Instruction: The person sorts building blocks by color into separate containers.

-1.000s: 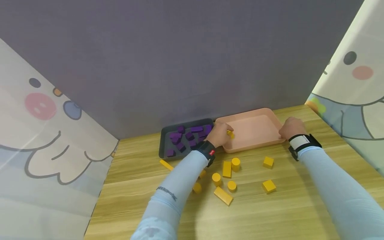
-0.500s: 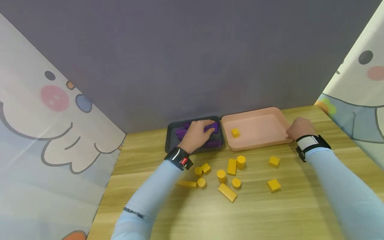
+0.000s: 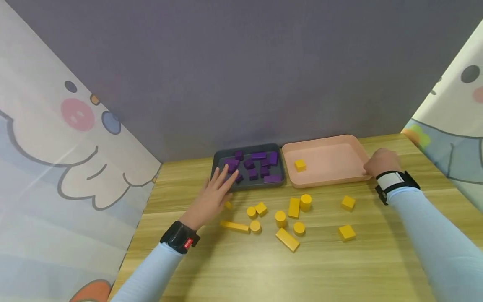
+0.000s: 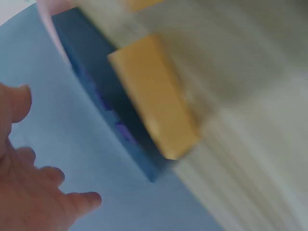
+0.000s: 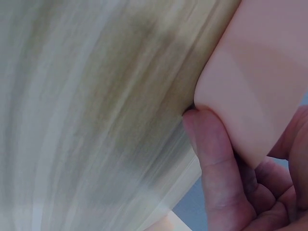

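Note:
My left hand (image 3: 207, 199) hovers with spread fingers at the front left of the dark grey tray (image 3: 256, 185), its fingertips overlapping the tray's near edge in the head view. A yellow block (image 3: 228, 205) shows partly beside its fingers, the rest hidden by the hand. In the left wrist view the fingers (image 4: 82, 202) hold nothing. My right hand (image 3: 383, 162) grips the right end of the pink tray (image 3: 328, 163), with the thumb (image 5: 216, 149) pressed against the outer corner. A yellow cube (image 3: 300, 165) sits in that tray's left part.
Several purple blocks (image 3: 258, 156) lie in the dark grey tray, left of the pink one. Yellow cylinders (image 3: 280, 218), bars (image 3: 287, 239) and cubes (image 3: 347, 232) are scattered on the wooden table. A grey panel (image 3: 241, 84) stands behind the trays.
My left hand has let go of the yellow cube in the pink tray and moved left and back toward me, opening its fingers. The right hand stays on the pink tray.

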